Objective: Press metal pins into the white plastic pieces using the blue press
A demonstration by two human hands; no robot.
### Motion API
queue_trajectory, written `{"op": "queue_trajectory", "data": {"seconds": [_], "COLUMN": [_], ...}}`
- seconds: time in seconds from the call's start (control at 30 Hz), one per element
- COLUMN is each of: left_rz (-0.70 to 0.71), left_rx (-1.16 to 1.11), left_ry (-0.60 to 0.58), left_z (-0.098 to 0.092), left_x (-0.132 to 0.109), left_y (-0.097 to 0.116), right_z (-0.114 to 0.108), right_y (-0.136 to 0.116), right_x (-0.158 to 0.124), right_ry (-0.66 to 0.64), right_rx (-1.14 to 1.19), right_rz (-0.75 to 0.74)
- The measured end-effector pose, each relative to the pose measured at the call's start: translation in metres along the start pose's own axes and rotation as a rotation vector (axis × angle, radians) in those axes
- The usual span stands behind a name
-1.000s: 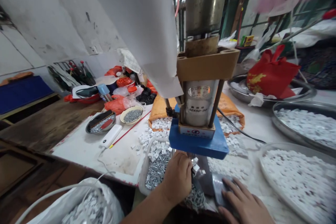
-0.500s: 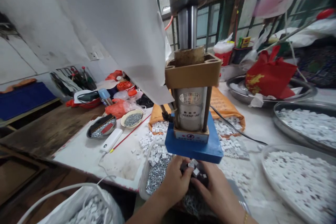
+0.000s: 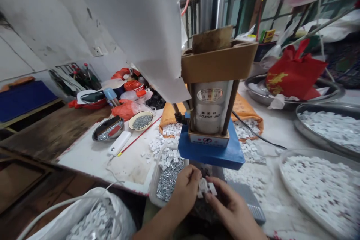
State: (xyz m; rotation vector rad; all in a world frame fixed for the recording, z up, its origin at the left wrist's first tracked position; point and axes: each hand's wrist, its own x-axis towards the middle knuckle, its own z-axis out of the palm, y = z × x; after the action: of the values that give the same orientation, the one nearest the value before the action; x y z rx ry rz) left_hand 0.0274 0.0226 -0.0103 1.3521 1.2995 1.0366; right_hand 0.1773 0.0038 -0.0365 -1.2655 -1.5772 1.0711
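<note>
Several small white plastic pieces (image 3: 204, 187) are held between my two hands, just in front of the press. My left hand (image 3: 184, 189) has its fingers curled at the left side of these pieces. Thumb and fingers of my right hand (image 3: 232, 204) close on them from the right. Above and behind stands the press (image 3: 208, 116) with its blue plate (image 3: 210, 153). A clear plastic box (image 3: 153, 191) with metal nails (image 3: 168, 180) and more white pieces is beside my left hand. What lies under my palms is dark and hard to make out.
Trays of white pieces (image 3: 317, 191) stand on the right. A white sack (image 3: 95, 221) of similar pieces is at lower left. An orange bag (image 3: 168, 114) lies behind the press. A bowl of nails (image 3: 142, 122) and a red stick (image 3: 140, 137) are on the left table.
My hands have drawn back from the dark part below the blue plate, with white pieces now between them. The fingers have shifted around these pieces. The view has also tilted slightly.
</note>
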Motion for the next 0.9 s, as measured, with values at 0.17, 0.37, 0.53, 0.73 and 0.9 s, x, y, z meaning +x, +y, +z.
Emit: {"op": "queue_trajectory", "data": {"seconds": [0.17,0.37,0.53,0.73,0.9], "left_rz": [-0.048,0.147,0.187,0.26,0.269], "left_rx": [-0.095,0.193,0.196,0.257,0.245], "left_ry": [0.009,-0.006,0.009,-0.008,-0.004], "left_z": [0.001,-0.003,-0.002,-0.005,-0.007], "left_x": [-0.001,-0.01,-0.008,-0.004,-0.001], "left_y": [0.0,-0.003,-0.01,-0.01,-0.006], "right_z": [0.005,0.005,0.003,0.0,0.001], "right_y": [0.0,0.007,0.009,0.018,0.018], "right_x": [0.014,0.002,0.006,0.008,0.014], "right_ry": [0.079,-0.002,-0.01,0.027,0.105], "right_rx": [0.169,0.041,-0.063,-0.222,-0.236], "right_rz": [0.077,0.042,0.02,-0.078,-0.092]}}
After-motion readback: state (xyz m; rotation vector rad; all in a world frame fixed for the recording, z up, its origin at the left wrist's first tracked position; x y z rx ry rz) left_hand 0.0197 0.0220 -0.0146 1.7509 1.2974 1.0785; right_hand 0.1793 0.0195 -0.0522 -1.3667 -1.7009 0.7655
